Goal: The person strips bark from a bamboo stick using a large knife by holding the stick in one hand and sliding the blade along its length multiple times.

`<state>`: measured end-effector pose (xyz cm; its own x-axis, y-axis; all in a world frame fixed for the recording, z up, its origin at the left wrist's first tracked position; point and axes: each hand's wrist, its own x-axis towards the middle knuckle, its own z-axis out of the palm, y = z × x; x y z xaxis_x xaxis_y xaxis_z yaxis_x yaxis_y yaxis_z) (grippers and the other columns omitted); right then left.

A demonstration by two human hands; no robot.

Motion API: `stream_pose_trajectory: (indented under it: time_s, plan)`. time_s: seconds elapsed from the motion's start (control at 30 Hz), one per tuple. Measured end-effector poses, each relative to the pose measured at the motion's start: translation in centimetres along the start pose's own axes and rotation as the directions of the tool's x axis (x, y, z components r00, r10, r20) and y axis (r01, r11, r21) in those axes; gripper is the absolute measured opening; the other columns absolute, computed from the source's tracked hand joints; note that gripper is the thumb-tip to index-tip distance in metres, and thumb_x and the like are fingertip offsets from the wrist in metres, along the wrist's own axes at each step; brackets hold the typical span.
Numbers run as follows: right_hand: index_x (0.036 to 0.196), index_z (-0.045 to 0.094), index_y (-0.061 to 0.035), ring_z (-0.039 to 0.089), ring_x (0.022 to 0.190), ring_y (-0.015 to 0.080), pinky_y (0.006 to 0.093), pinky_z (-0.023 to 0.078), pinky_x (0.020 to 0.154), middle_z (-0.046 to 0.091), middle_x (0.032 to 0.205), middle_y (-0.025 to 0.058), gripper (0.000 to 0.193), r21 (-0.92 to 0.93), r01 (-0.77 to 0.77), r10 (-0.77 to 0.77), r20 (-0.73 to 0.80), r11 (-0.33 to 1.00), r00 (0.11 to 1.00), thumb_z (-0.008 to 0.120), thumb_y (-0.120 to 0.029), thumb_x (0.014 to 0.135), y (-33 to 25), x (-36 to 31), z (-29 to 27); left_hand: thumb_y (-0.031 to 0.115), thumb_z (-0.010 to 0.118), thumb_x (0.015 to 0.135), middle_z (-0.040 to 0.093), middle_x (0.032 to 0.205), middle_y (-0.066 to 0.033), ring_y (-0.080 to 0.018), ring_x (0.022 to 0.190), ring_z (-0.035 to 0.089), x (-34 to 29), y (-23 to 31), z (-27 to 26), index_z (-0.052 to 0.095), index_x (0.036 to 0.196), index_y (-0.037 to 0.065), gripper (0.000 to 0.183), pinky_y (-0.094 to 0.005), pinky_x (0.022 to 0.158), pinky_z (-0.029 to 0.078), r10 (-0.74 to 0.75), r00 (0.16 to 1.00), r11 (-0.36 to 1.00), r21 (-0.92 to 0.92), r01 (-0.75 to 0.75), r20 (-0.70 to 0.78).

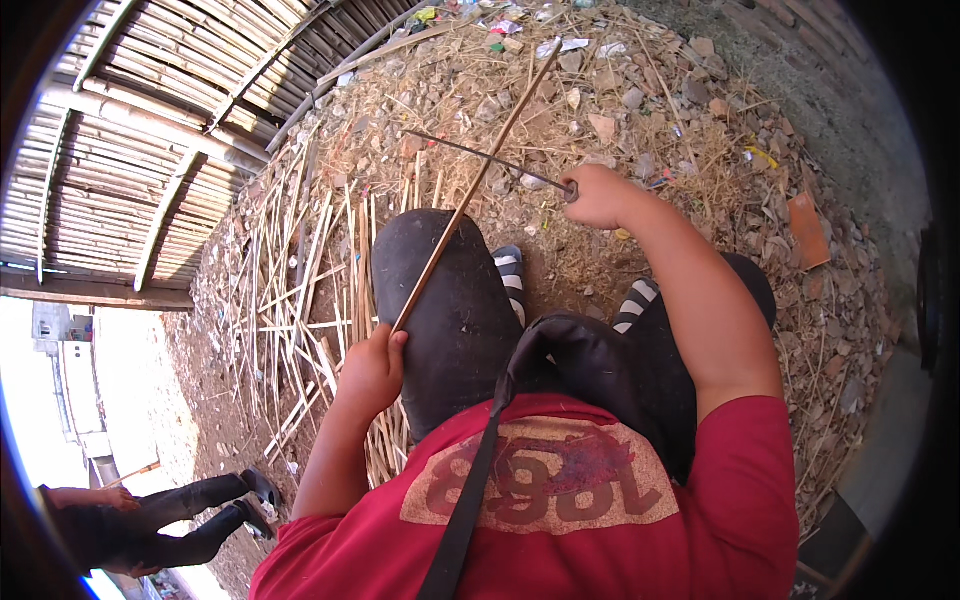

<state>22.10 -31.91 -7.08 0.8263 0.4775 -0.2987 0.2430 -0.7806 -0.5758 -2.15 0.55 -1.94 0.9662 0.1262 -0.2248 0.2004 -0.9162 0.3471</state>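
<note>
My left hand, beside my left knee, is closed round the lower end of a long brown bamboo strip. The strip slants up and away to the right, passing over my dark-trousered left knee. Out ahead, my right hand grips the handle of a knife with a long, thin, dark blade. That blade points left and crosses the strip above its middle; whether it touches or only overlaps in view, I cannot tell. Many pale split bamboo strips lie loosely on the ground to the left of my knee.
Stones, straw and scraps of litter cover the ground ahead. An orange brick-like slab lies to the right, near a grey wall. A bamboo-slat structure fills the upper left. Another person in dark trousers is at the lower left.
</note>
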Motion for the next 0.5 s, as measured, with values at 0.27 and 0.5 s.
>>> stream_pose_trajectory:
  time_s: [0.27, 0.5]
  plan:
    - [0.100, 0.072, -0.0033, 0.068, 0.087, 0.0362, 0.0434, 0.054, 0.078, 0.071, 0.092, 0.0214, 0.033, -0.031, -0.033, 0.034, 0.037, 0.999, 0.999, 0.063, -0.015, 0.070, -1.0, 0.0, -0.6, 0.028, 0.051, 0.103, 0.062, 0.070, -0.0265, -0.0494, 0.069, 0.061, 0.2, 0.0, -0.1, 0.053, 0.089, 0.003, 0.029, -0.0575, 0.062, 0.046, 0.049, 0.998, 0.994, 0.096, -0.047, -0.027]
    - [0.113, 0.072, -0.0040, 0.069, 0.093, 0.0348, 0.0426, 0.055, 0.084, 0.071, 0.096, 0.0225, 0.043, -0.174, 0.067, -0.060, 0.041, 0.982, 0.997, 0.065, -0.018, 0.073, -2.9, -0.2, 0.9, 0.031, 0.051, 0.103, 0.062, 0.070, -0.0259, -0.0493, 0.069, 0.061, 0.5, -0.3, -0.5, 0.053, 0.088, 0.002, 0.033, -0.0578, 0.063, 0.046, 0.063, 0.998, 0.992, 0.112, -0.062, -0.004]
